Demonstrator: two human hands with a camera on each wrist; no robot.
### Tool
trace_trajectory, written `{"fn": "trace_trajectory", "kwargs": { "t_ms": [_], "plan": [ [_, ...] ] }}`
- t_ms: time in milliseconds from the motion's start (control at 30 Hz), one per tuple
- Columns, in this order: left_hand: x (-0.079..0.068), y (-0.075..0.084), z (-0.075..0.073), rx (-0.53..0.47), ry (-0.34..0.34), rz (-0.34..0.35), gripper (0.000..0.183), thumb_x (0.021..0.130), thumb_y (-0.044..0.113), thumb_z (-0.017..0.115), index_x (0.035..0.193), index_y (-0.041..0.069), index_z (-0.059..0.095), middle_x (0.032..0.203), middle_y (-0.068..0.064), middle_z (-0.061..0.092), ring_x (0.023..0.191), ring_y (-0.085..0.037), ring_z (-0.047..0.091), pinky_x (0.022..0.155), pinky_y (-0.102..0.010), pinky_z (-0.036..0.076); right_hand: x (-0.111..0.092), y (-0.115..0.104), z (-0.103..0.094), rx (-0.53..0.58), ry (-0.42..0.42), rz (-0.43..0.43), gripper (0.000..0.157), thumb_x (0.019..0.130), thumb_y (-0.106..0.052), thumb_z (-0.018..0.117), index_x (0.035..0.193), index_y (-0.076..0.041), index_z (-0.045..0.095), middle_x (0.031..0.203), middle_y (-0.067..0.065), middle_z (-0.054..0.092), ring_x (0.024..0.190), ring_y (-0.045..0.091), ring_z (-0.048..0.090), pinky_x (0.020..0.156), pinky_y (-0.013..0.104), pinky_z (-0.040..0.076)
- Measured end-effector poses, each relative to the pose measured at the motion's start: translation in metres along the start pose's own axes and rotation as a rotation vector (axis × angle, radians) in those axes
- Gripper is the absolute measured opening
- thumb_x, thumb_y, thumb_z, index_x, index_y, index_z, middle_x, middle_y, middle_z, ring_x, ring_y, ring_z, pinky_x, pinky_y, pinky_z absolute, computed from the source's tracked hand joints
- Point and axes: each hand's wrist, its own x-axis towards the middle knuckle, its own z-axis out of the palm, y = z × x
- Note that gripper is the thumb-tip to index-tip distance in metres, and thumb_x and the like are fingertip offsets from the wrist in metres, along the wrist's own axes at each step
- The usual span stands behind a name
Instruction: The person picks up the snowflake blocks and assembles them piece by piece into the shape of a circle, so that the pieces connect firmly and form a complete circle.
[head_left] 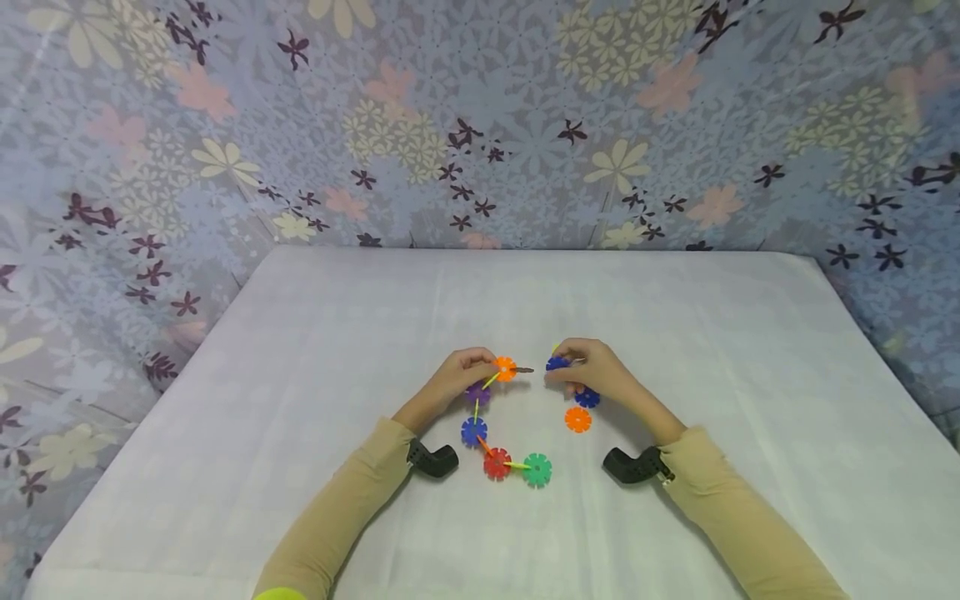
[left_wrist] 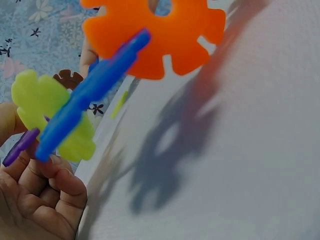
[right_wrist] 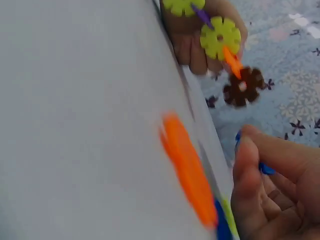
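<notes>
My left hand (head_left: 459, 372) grips one end of a chain of slotted plastic flower discs. Beside its fingertips sits an orange disc (head_left: 506, 368), with a brown disc (right_wrist: 243, 86) at the tip pointing right. From that hand the chain curves down through a purple disc (head_left: 477, 393), a blue disc (left_wrist: 82, 102), a red disc (head_left: 497, 463) and a green disc (head_left: 537, 470), with thinner edge-on discs between. Across a small gap, my right hand (head_left: 597, 368) pinches a blue disc (head_left: 557, 363), partly hidden by fingers. Below that hand are another blue disc (head_left: 587, 398) and an orange disc (head_left: 577, 419).
A white cloth (head_left: 337, 317) covers the table. A floral-patterned fabric (head_left: 480, 125) hangs behind it. Black wrist-worn devices (head_left: 433, 459) jut inward from both sleeves, near the chain's lower part.
</notes>
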Motion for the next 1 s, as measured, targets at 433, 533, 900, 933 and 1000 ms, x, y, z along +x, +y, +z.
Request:
{"fn": "trace_trajectory", "kwargs": {
  "t_ms": [433,533,900,933,1000],
  "plan": [
    [0.001,0.000,0.002,-0.001,0.012,0.027,0.013,0.087,0.004,0.051,0.088,-0.008,0.056,0.060,0.001,0.050,0.048,-0.007,0.039,0.046,-0.021,0.034,0.001,0.004,0.012,0.586,-0.034,0.054,0.019,0.086,0.006,0.051,0.102,0.008,0.041,0.075,0.013,0.060,0.066,0.018,0.061,0.063,0.027,0.049],
    [0.000,0.001,0.001,0.001,0.013,0.010,0.014,0.088,0.004,0.051,0.090,-0.009,0.056,0.060,0.000,0.050,0.048,-0.007,0.040,0.046,-0.020,0.033,0.001,0.004,0.013,0.620,-0.050,0.065,0.017,0.086,0.006,0.051,0.102,0.007,0.043,0.073,0.012,0.061,0.065,0.017,0.061,0.062,0.026,0.049],
    [0.001,-0.001,0.001,0.063,0.028,0.011,0.018,0.089,0.008,0.052,0.093,-0.009,0.057,0.059,0.002,0.051,0.045,-0.006,0.038,0.044,-0.020,0.033,-0.002,-0.002,0.015,0.743,-0.061,0.103,0.003,0.089,0.004,0.048,0.086,0.005,0.047,0.071,0.012,0.060,0.062,0.017,0.063,0.058,0.023,0.049],
    [0.001,-0.001,0.002,0.064,0.034,0.010,0.019,0.089,0.008,0.052,0.094,-0.010,0.057,0.058,0.002,0.051,0.045,-0.006,0.038,0.044,-0.020,0.033,-0.003,-0.002,0.015,0.744,-0.055,0.105,0.004,0.089,0.004,0.048,0.085,0.004,0.048,0.071,0.011,0.060,0.062,0.016,0.063,0.058,0.023,0.049],
    [0.001,-0.002,0.002,0.065,0.045,0.007,0.020,0.089,0.008,0.052,0.095,-0.010,0.057,0.058,0.002,0.050,0.045,-0.006,0.038,0.045,-0.019,0.033,-0.004,-0.003,0.016,0.746,-0.043,0.104,0.004,0.089,0.004,0.048,0.085,0.003,0.049,0.070,0.010,0.060,0.062,0.016,0.062,0.058,0.024,0.049]
  ]
}}
